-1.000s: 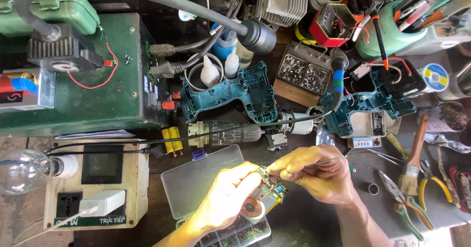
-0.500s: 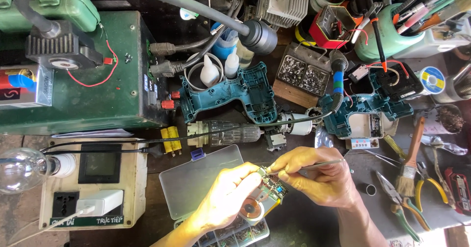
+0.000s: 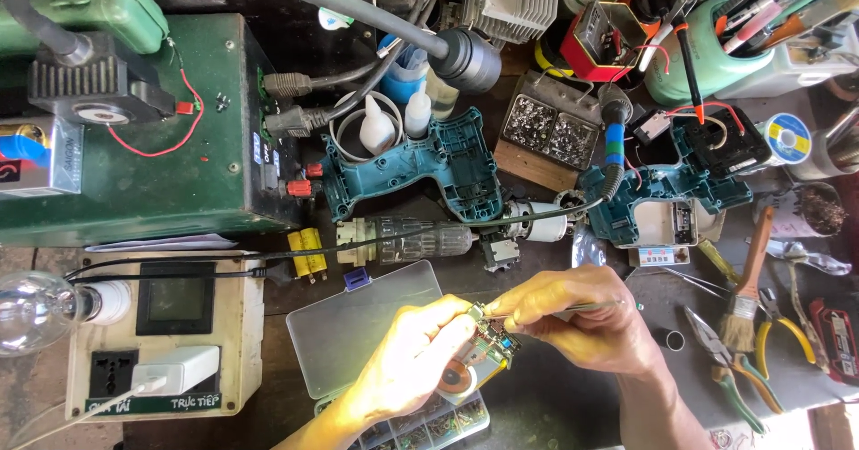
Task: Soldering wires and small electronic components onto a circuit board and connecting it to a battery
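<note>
— So, what have the hands got hold of?

— From my seat, the left hand (image 3: 407, 360) is clenched around a small circuit board (image 3: 488, 347) with a copper coil (image 3: 458, 378) on its underside. It sits at about six o'clock in my view, low on the bench (image 3: 555, 405). The right hand (image 3: 582, 316) is pinched on a pair of thin metal tweezers (image 3: 573, 307), and their tip meets the top edge of the board.

— And what lies around them?

— Under the left hand there is a clear plastic parts box (image 3: 358, 325) with its lid open; the small compartments show at the bottom edge. At twelve o'clock from the hands lies a drill motor with its chuck (image 3: 412, 235), and above that an empty teal drill shell (image 3: 412, 168). A second teal shell half (image 3: 662, 204) lies at about one o'clock. At three o'clock I see a paintbrush (image 3: 747, 289) and some pliers (image 3: 725, 360), well apart from the right hand.

— Anything on the far left?

— At nine o'clock a cream meter box (image 3: 165, 334) with a socket, and a glass bulb (image 3: 36, 311) just beside it. At ten o'clock stands a big green metal box (image 3: 161, 128) with a red wire on top.
</note>
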